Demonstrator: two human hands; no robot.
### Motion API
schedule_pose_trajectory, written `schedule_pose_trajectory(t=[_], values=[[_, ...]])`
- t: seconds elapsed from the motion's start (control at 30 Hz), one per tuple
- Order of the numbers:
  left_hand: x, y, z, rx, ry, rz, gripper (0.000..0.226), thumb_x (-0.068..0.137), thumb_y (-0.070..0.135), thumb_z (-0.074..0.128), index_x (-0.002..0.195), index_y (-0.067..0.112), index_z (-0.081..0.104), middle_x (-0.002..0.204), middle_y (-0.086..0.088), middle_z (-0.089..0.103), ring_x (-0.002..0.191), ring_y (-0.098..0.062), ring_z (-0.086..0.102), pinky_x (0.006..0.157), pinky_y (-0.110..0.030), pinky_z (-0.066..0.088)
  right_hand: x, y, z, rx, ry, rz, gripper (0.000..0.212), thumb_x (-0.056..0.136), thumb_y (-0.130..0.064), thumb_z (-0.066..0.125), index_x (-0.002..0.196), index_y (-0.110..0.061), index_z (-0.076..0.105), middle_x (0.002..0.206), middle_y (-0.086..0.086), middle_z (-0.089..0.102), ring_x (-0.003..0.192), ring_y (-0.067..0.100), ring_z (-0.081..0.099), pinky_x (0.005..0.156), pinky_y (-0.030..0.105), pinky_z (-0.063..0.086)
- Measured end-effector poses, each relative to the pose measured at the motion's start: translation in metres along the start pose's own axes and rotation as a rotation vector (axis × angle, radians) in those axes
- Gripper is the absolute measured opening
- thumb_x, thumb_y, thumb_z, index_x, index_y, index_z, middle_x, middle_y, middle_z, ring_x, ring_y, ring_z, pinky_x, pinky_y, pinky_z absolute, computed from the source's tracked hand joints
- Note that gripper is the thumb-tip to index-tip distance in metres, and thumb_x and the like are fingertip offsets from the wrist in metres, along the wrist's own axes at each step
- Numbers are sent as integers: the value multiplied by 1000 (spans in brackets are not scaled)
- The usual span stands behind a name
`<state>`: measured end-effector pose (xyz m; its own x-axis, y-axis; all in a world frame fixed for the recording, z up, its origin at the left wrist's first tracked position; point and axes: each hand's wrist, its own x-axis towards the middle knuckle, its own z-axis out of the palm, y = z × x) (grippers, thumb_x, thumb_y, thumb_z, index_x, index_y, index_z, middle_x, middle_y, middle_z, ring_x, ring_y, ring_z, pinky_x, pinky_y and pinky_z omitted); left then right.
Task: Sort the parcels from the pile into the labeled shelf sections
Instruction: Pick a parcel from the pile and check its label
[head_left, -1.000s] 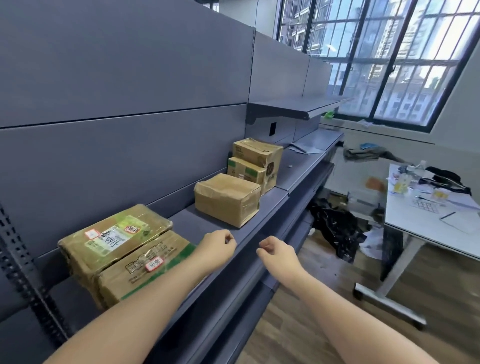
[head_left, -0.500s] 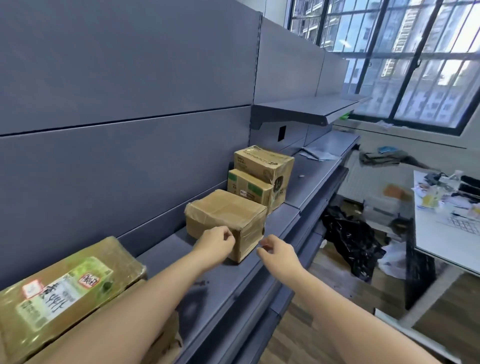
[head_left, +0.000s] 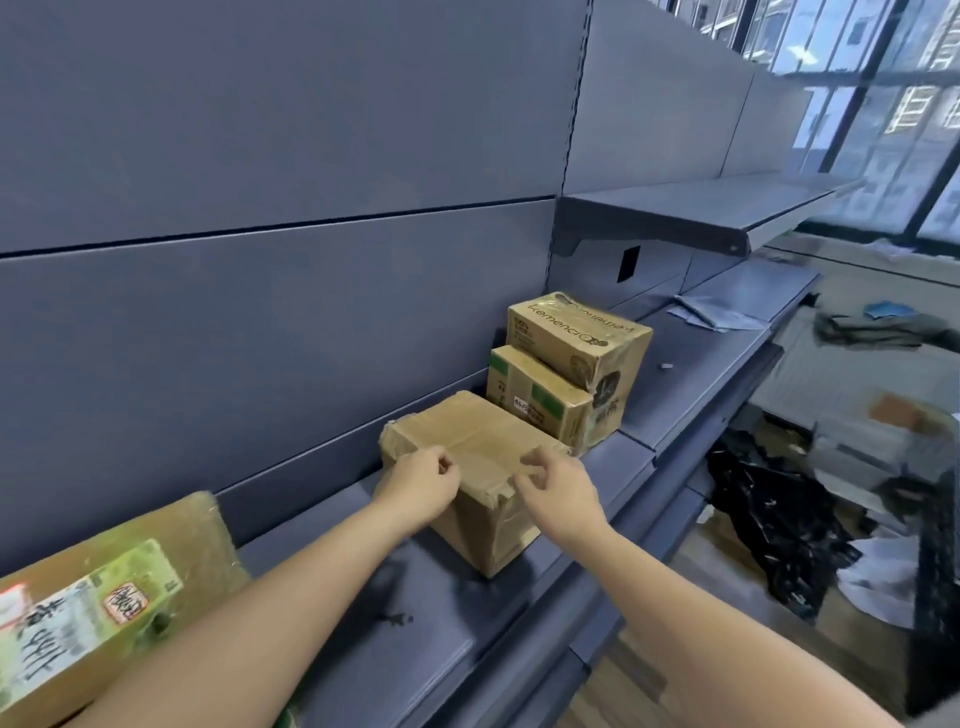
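At frame centre, the left hand (head_left: 423, 480) and right hand (head_left: 558, 483) hover with loosely curled fingers over the plain parcel (head_left: 483, 478) on the shelf (head_left: 395, 649), gripping nothing. A careless grab could tear its wrinkled tape.

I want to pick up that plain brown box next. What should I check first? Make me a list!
1. Both hands near the box: ok. The left hand and right hand are over the plain brown box.
2. Hands free: ok. Fingers are loosely curled and hold nothing.
3. Firm grip on the box: not ok. Neither hand wraps round it yet.
4. Box standing safely: ok. It sits flat on the shelf, though close to the front edge.
5. Room beside it: ok. The two stacked boxes stand just behind it; whether they touch, cannot tell.
6. Which section it belongs in: cannot tell. No label shows on it.
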<state>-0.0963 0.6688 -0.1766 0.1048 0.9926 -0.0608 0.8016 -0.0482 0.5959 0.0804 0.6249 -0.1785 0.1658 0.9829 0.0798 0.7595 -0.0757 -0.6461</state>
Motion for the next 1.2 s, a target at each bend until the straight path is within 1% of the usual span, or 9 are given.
schedule_pose_trajectory(t=[0.13, 0.33, 0.47, 0.67, 0.77, 0.87, 0.97, 1.03, 1.2], values=[[12, 0, 14, -36, 71, -96, 33, 93, 38, 51, 116, 15, 55, 122, -5, 56, 107, -25, 56, 92, -37, 48, 25, 7, 2, -185, -78, -188, 44, 90, -52, 51, 120, -21, 59, 118, -2, 59, 114, 19, 47, 92, 34, 41], [22, 6, 39, -167, 92, -328, 70, 90, 52, 53, 144, 14, 33, 141, -12, 43, 126, -32, 46, 103, -44, 42, 44, 18, 14, -327, -310, -344, 98, 63, -83, 19, 137, -25, 48, 147, -2, 44, 141, 21, 29, 116, 42, 20], [27, 16, 59, -261, 124, -461, 81, 91, 53, 51, 152, 14, 16, 148, -16, 32, 128, -36, 44, 104, -43, 41, 43, 35, 24, -357, -309, -434, 76, 86, -74, 37, 146, -27, 37, 155, -5, 32, 146, 19, 19, 119, 42, 6], [22, 38, 76, -256, 169, -563, 92, 97, 47, 46, 151, 13, -20, 160, -16, -13, 140, -37, 30, 110, -39, 31, 41, 48, 24, -380, -332, -521, 81, 85, -74, 26, 152, -27, 25, 161, -3, 20, 149, 19, 9, 119, 39, -1], [18, 40, 78, -289, 189, -551, 88, 99, 41, 45, 151, 14, -21, 160, -17, -13, 137, -35, 34, 101, -33, 36, 45, 51, 18, -368, -355, -571, 78, 87, -71, 38, 151, -28, 26, 160, -5, 20, 148, 18, 11, 118, 38, 2], [19, 40, 78, -303, 181, -543, 89, 100, 41, 45, 150, 13, -22, 159, -21, -7, 133, -36, 39, 92, -31, 40, 53, 51, 7, -295, -429, -556, 84, 76, -72, 29, 146, -28, 38, 155, -5, 32, 143, 18, 23, 115, 33, 12], [18, 40, 77, -284, 160, -533, 89, 100, 42, 42, 148, 12, -26, 159, -21, -8, 135, -36, 37, 98, -32, 38, 69, 56, -1, -200, -359, -508, 54, 80, -55, 41, 119, -23, 61, 121, -3, 60, 115, 19, 48, 99, 28, 32], [14, 41, 76, -287, 155, -532, 87, 101, 41, 40, 148, 12, -27, 159, -20, -11, 139, -36, 32, 102, -32, 35, 83, 64, -5, -206, -237, -487, 35, 85, -41, 48, 107, -19, 63, 108, -1, 62, 105, 21, 52, 94, 30, 38], [10, 38, 73, -312, 135, -547, 86, 102, 41, 38, 148, 12, -28, 160, -18, -13, 144, -36, 23, 112, -37, 25, 95, 63, -20, -23, -309, -178, 52, 96, -29, 49, 144, -10, 38, 139, 8, 48, 124, 24, 47, 99, 33, 39]])
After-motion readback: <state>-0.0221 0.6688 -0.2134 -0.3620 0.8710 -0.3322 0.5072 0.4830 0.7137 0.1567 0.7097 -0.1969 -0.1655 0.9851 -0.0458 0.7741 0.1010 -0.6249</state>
